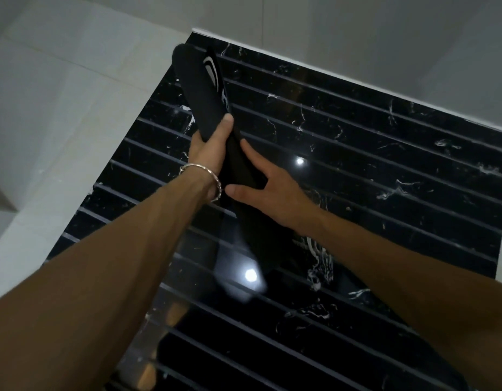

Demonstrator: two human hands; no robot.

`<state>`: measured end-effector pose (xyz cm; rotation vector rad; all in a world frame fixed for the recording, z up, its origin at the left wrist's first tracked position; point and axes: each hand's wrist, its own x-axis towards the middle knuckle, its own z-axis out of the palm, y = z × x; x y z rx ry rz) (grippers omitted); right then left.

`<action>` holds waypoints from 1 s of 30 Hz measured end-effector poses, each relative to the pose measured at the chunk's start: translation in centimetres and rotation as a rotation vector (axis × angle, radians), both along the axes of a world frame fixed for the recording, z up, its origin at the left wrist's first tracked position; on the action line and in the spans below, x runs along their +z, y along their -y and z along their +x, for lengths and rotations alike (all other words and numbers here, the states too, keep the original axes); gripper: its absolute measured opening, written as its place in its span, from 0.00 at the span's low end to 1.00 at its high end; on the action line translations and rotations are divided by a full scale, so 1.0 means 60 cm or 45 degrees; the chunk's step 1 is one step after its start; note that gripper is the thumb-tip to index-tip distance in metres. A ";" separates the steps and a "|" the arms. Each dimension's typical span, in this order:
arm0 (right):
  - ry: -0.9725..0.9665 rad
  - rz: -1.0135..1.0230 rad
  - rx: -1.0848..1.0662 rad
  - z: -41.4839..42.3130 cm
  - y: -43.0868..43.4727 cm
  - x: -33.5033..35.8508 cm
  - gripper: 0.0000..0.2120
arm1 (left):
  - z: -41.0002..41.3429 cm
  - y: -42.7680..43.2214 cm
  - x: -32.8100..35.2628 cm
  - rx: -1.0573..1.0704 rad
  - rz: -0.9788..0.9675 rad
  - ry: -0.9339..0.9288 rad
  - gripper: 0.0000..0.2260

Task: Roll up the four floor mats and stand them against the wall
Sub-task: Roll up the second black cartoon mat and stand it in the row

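White curved markings are noted near the top of the rolled black fabric floor mat [193,88]; no lettering can be read. The mat is held tilted before the black, white-veined grooved marble wall panel [357,165]. It is clasped by the left hand [210,148], thumb curled over. The right hand [269,190] is set lower, thumb and forefinger straight, spread astride it.

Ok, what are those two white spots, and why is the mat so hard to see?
Head view: the spots are light glare on the glossy black wall; head view is dim, so the black mat blends into it, its lower end blurred.
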<state>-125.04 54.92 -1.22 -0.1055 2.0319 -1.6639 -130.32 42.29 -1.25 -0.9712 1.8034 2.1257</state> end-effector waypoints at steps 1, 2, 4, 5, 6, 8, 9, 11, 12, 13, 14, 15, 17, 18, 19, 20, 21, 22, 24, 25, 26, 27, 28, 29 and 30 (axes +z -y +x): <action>-0.001 -0.013 -0.015 0.004 0.005 -0.003 0.40 | -0.002 0.004 -0.001 0.022 0.021 0.015 0.23; 0.008 -0.033 -0.029 0.008 0.009 -0.006 0.39 | -0.003 0.007 -0.002 0.041 0.045 0.030 0.23; 0.037 -0.069 -0.044 0.014 0.015 -0.012 0.38 | -0.001 0.010 -0.006 0.071 0.080 0.041 0.23; 0.048 -0.075 -0.045 0.017 0.016 -0.014 0.38 | 0.001 0.012 -0.009 0.080 0.079 0.036 0.23; 0.054 -0.071 -0.040 0.018 0.018 -0.017 0.38 | 0.003 0.012 -0.011 0.081 0.075 0.029 0.22; 0.053 -0.050 -0.018 0.015 0.021 -0.019 0.37 | 0.004 0.014 -0.014 0.087 0.073 0.012 0.22; 0.049 -0.036 -0.004 0.013 0.022 -0.019 0.37 | 0.004 0.015 -0.015 0.090 0.083 -0.003 0.23; 0.045 0.002 0.031 0.005 0.025 -0.017 0.37 | 0.002 0.017 -0.015 0.076 0.082 -0.041 0.27; 0.050 0.015 0.045 0.002 0.026 -0.016 0.36 | 0.002 0.016 -0.015 0.057 0.061 -0.055 0.29; 0.059 0.017 0.052 -0.001 0.026 -0.016 0.36 | 0.004 0.015 -0.015 0.040 0.026 -0.065 0.31; 0.065 0.011 0.054 -0.002 0.025 -0.017 0.36 | 0.007 0.013 -0.016 0.033 -0.015 -0.071 0.33; 0.069 0.001 0.054 -0.003 0.023 -0.018 0.37 | 0.011 0.010 -0.017 0.037 -0.052 -0.075 0.34; 0.091 -0.027 0.066 0.000 0.020 -0.024 0.37 | 0.023 0.004 -0.024 0.060 -0.120 -0.068 0.33; 0.112 -0.037 0.080 0.004 0.018 -0.028 0.36 | 0.030 0.001 -0.028 0.068 -0.153 -0.057 0.32; 0.134 -0.042 0.095 0.008 0.015 -0.033 0.36 | 0.038 -0.001 -0.033 0.073 -0.184 -0.040 0.31; 0.154 -0.045 0.109 0.014 0.012 -0.038 0.35 | 0.046 -0.001 -0.040 0.078 -0.217 -0.023 0.30; 0.173 -0.046 0.118 0.020 0.009 -0.043 0.35 | 0.054 -0.002 -0.046 0.086 -0.251 -0.008 0.29; 0.191 -0.049 0.126 0.025 0.005 -0.048 0.36 | 0.061 -0.002 -0.051 0.101 -0.280 0.002 0.28; 0.231 -0.060 0.154 0.031 -0.004 -0.056 0.37 | 0.073 -0.005 -0.059 0.135 -0.316 0.012 0.27; 0.251 -0.066 0.174 0.033 -0.007 -0.058 0.37 | 0.079 -0.008 -0.060 0.144 -0.331 0.017 0.28; 0.265 -0.075 0.192 0.034 -0.011 -0.061 0.38 | 0.083 -0.012 -0.061 0.146 -0.347 0.019 0.28; 0.271 -0.083 0.205 0.035 -0.016 -0.063 0.38 | 0.087 -0.016 -0.061 0.147 -0.360 0.018 0.28; 0.268 -0.086 0.215 0.035 -0.020 -0.065 0.39 | 0.090 -0.020 -0.059 0.150 -0.368 0.014 0.28; 0.261 -0.083 0.221 0.034 -0.024 -0.065 0.39 | 0.090 -0.024 -0.057 0.150 -0.378 0.012 0.28; 0.254 -0.080 0.222 0.033 -0.028 -0.065 0.39 | 0.089 -0.028 -0.054 0.149 -0.390 0.011 0.28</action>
